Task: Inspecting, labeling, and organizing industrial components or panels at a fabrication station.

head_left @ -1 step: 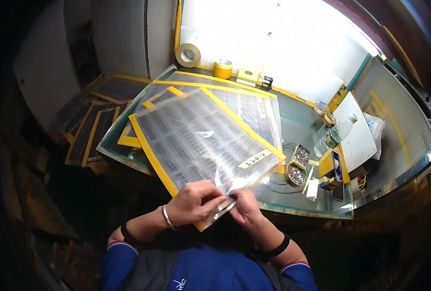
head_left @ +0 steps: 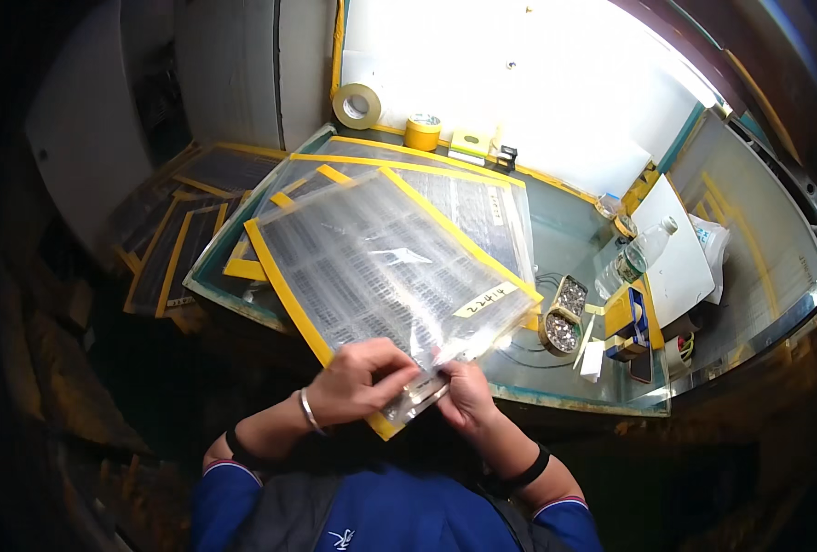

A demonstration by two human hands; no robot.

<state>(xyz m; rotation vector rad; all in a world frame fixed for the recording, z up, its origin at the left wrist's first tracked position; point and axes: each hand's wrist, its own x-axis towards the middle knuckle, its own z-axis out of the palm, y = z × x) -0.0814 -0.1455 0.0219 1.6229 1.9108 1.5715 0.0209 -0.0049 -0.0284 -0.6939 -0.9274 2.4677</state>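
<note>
A clear plastic sleeve (head_left: 362, 267) with yellow tape along two long edges and rows of fine dark marks lies tilted over the bench, its near end bent up toward me. A pale written label (head_left: 486, 299) sits near its right corner. My right hand (head_left: 466, 396) grips the sleeve's near edge between thumb and fingers. Just left of it, my left hand (head_left: 364, 379) is bent over the same edge, thumb and fingertips pressed together; whatever is between them is too small to make out. More taped sheets (head_left: 482, 198) are spread beneath the sleeve.
Tape rolls (head_left: 357, 106) stand at the back. To the right are round tins of small shiny pieces (head_left: 560, 332), a clear bottle (head_left: 636, 255), a yellow-and-blue box (head_left: 626, 315) and a white board (head_left: 675, 248). More taped sheets (head_left: 192, 239) lie lower left of the glass-topped bench (head_left: 556, 230).
My left hand has shifted slightly left, its fingertips drawing back from my right hand. The near end of the sleeve has flexed, and its glare has moved. My right hand stays in place.
</note>
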